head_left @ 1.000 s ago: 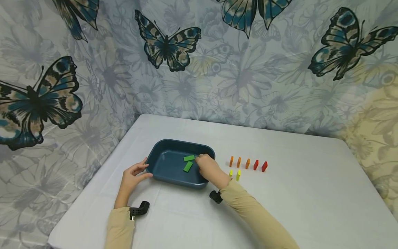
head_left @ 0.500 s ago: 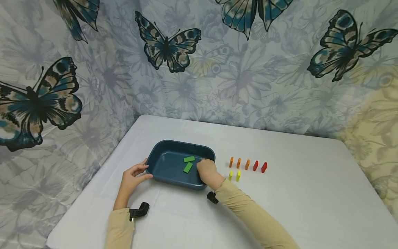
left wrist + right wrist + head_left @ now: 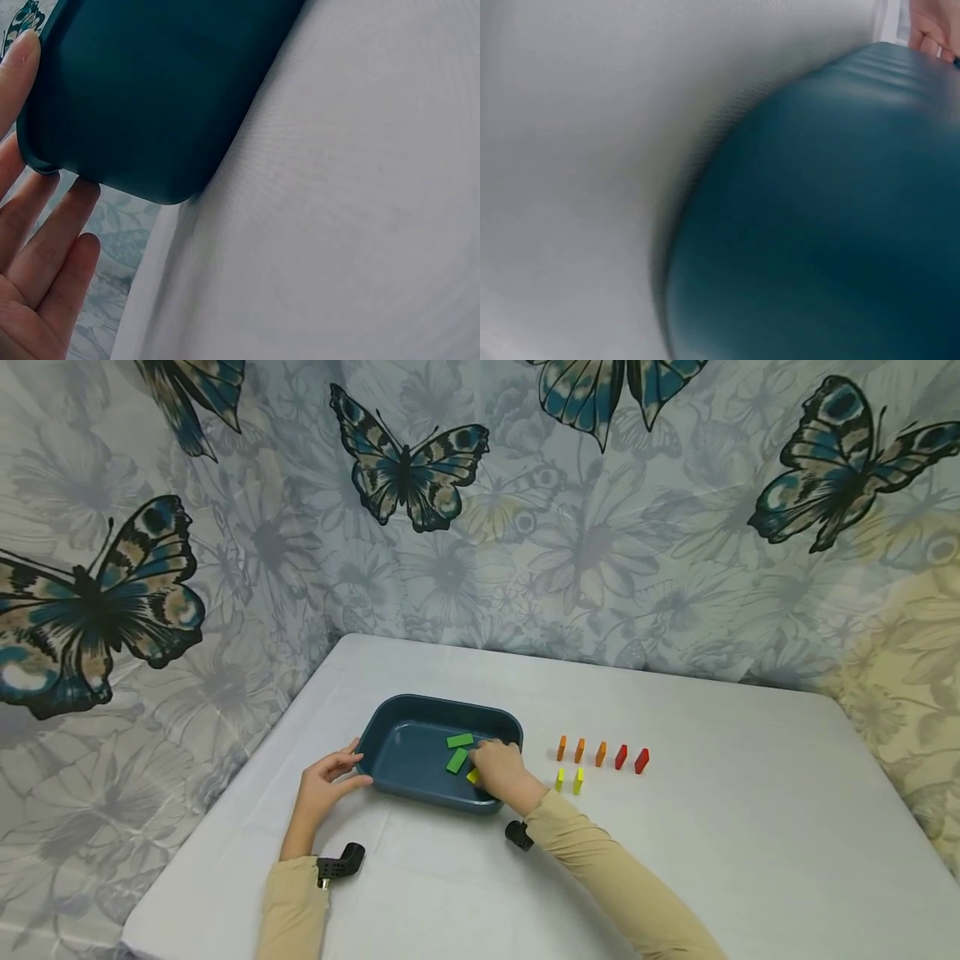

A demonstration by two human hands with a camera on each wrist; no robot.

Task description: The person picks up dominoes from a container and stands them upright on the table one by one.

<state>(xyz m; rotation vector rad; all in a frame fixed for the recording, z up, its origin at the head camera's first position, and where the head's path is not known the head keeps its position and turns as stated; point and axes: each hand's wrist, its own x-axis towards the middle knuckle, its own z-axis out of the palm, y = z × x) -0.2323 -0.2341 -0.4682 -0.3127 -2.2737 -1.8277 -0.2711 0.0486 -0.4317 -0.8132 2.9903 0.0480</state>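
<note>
A dark blue rectangular tray [image 3: 405,760] stands on the table. At its left end is my left hand [image 3: 322,789], its fingertips touching the wall near the rim and the thumb at the near corner. In the left wrist view those fingers [image 3: 64,232] are nearly straight against the tray. My right hand [image 3: 504,772] reaches into the right part of the tray with curled fingers. A small yellow block [image 3: 472,776] shows at its fingertips, partly hidden by the hand. Two green blocks [image 3: 457,760] lie flat just left of that hand. The right wrist view shows mainly the tray's outer wall [image 3: 817,210].
Right of the tray, several orange blocks [image 3: 580,750] and two red blocks [image 3: 621,757] stand upright in a row. Two yellow upright blocks [image 3: 577,781] stand in front of them. A butterfly-patterned cloth [image 3: 450,577] hangs behind the white table [image 3: 720,827].
My right hand has shifted from beside the green blocks toward the tray's right end, then slightly back left. The yellow block has come into view at its fingertips. My left hand stays put.
</note>
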